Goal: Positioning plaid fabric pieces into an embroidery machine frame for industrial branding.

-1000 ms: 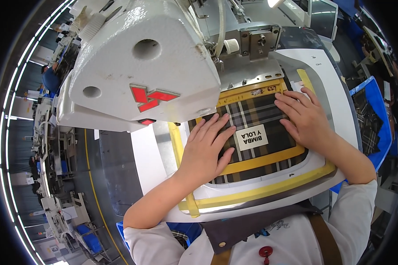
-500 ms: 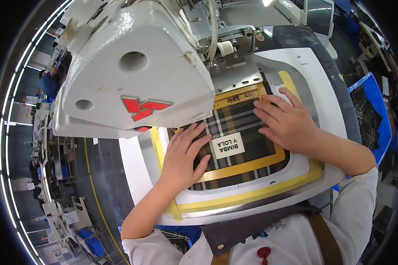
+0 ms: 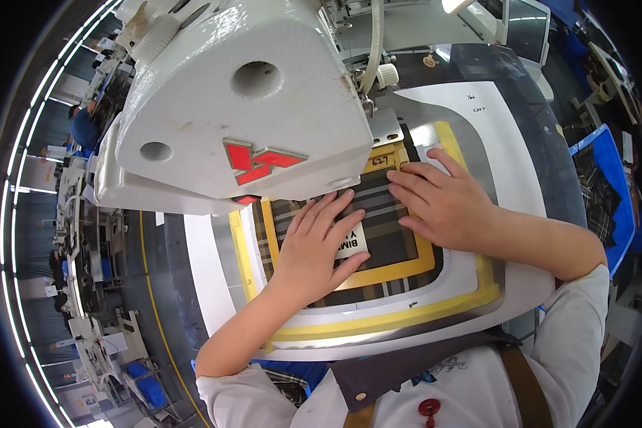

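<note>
A plaid fabric panel (image 3: 389, 228) in black, grey and brown lies inside a yellow frame (image 3: 385, 274) on the flat work surface. My left hand (image 3: 314, 246) rests open on the left part of the fabric, its fingers spread. Beside its thumb and partly covered by that hand is a white rectangular label (image 3: 354, 243) with dark lettering. My right hand (image 3: 449, 203) lies open across the right side of the frame, fingertips on the fabric near the upper right corner. The white sewing machine head (image 3: 214, 121) overhangs the far left of the frame and hides that part.
Yellow tape strips (image 3: 385, 319) border the work area over a white sheet (image 3: 524, 171). A metal plate (image 3: 386, 130) stands at the frame's far edge. To the right is a blue bin (image 3: 624, 207) holding plaid pieces. Another person (image 3: 84, 128) is far off at left.
The frame with the fabric has shifted left and under the machine head. My left hand has slid right over the fabric and now covers part of the label; my right hand has moved slightly left.
</note>
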A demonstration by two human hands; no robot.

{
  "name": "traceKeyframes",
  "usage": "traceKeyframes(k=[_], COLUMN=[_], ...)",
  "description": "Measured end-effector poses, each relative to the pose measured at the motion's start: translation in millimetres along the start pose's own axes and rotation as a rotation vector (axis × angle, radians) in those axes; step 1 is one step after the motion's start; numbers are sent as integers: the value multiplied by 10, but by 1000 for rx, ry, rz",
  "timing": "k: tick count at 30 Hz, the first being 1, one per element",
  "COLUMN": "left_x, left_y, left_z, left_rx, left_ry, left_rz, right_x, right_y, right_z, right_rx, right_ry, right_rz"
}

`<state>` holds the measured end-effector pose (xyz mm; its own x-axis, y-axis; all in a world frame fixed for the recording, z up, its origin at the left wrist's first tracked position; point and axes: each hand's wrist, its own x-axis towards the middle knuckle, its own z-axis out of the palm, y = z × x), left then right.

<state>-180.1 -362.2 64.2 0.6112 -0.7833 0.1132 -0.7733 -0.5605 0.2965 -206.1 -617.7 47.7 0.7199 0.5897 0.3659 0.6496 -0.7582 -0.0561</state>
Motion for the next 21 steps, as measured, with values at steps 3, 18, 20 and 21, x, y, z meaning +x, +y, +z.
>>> traceKeyframes(k=[3,18,20,21], left_x=[57,189,201,202], left_y=[26,123,130,135], left_z=[64,171,182,177], left_rx=[15,-9,-16,-20], left_ry=[15,57,53,52], left_rz=[-1,-69,-78,-83], right_x=[-19,-27,-43,-53], right_y=[25,110,130,127], right_z=[45,170,203,209], right_rx=[15,87,111,130], right_ry=[-13,69,74,83], right_rz=[8,-58,-54,-49])
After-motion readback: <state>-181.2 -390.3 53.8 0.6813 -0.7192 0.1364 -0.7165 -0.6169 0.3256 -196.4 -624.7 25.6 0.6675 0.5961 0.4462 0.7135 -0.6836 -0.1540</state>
